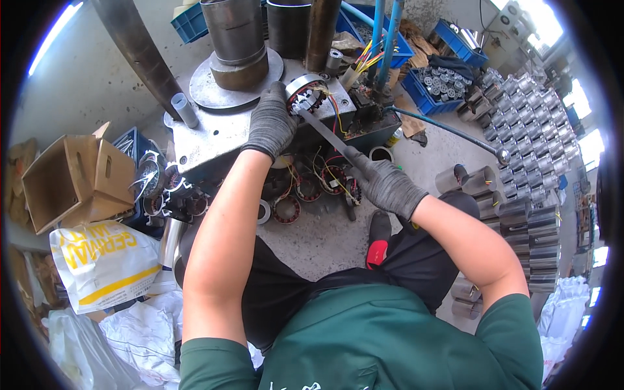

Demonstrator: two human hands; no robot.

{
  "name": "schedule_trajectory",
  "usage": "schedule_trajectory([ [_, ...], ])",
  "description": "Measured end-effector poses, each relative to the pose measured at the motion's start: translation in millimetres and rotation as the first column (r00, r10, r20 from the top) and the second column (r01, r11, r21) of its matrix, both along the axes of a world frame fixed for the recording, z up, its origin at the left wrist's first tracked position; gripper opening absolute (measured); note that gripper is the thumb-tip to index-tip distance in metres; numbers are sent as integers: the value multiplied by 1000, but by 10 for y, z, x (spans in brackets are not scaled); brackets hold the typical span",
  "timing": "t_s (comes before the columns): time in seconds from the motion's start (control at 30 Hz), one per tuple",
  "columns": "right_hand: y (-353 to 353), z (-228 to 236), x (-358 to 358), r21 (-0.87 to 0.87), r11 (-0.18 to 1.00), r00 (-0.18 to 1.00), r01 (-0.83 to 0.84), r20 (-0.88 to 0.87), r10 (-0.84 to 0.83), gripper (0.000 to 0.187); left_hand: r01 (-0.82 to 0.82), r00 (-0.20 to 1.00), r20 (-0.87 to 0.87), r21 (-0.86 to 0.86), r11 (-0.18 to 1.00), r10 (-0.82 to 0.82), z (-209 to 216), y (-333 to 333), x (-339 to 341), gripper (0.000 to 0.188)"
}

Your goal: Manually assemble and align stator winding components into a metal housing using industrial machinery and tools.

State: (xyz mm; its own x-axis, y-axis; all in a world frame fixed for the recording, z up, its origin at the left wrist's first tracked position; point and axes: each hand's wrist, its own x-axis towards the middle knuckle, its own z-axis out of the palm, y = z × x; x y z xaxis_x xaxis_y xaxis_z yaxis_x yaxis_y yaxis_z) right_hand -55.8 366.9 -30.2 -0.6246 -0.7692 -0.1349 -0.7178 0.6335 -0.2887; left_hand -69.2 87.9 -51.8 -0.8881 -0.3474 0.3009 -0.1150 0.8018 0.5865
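My left hand [272, 123], in a grey knit glove, is closed on the side of a motor stator [303, 82]. This metal ring has windings inside and coloured wires trailing from it, and it sits tilted at the front of a steel machine table [218, 143]. In my right hand [391, 186], gloved too, is a long flat file [325, 133]. The file slants up to the left, and its far end meets the open inner side of the stator. My left fingertips are partly hidden behind the ring.
Behind the stator a steel cylinder [235, 32] stands on a round plate. Several wired stators [286, 209] lie on the floor below the table. A cardboard box [78, 175] is at left, stacked metal housings [530, 136] at right. A blue bar [448, 133] juts out from the machine.
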Motion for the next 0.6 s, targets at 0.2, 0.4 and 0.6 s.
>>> schedule_trajectory([
  [0.2,-89,202,-69,30,995,980,100,171,-104,55,25,999,42,43,999,-26,36,-11,-9,50],
  [0.4,-257,109,-113,-81,987,968,136,222,-115,54,-10,997,79,52,999,5,77,-17,-14,53],
  [0.6,-46,145,-88,-95,979,947,182,285,-149,54,72,997,31,-23,997,-71,49,-37,-47,51],
])
